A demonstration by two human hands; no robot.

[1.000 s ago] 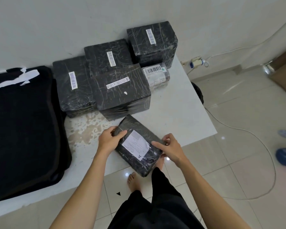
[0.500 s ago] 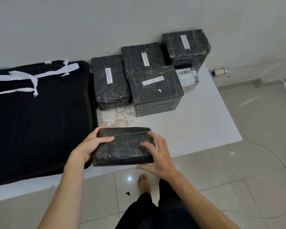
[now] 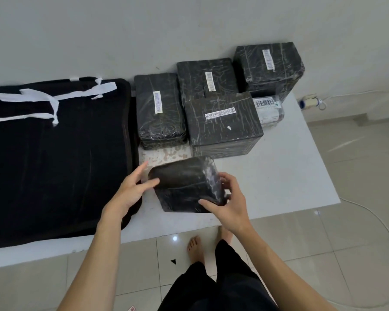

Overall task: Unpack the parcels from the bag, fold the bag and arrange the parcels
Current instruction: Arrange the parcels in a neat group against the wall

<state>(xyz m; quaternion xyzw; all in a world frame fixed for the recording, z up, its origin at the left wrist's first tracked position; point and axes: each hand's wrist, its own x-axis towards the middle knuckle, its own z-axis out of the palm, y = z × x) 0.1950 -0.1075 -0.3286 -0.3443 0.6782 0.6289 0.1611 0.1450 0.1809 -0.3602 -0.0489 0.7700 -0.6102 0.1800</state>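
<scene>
A small black wrapped parcel [image 3: 186, 184] is tilted up above the white table [image 3: 285, 176] near its front edge. My left hand [image 3: 130, 187] touches its left end with thumb and fingers. My right hand [image 3: 227, 198] grips its right end, thumb on the near face. Behind it stand several black wrapped parcels with barcode labels, the nearest a big box [image 3: 222, 122], plus a small clear-wrapped parcel [image 3: 267, 108]. The black bag [image 3: 54, 158] with white handles lies flat on the left of the table.
The grey wall runs behind the table. A white cable [image 3: 368, 221] loops over the tiled floor on the right, leading to a plug [image 3: 310, 102] by the wall. My bare feet stand under the table's front edge.
The parcel has been turned in both hands, from label up to lying flat to tilted on edge. The view has swung left, showing more of the bag.
</scene>
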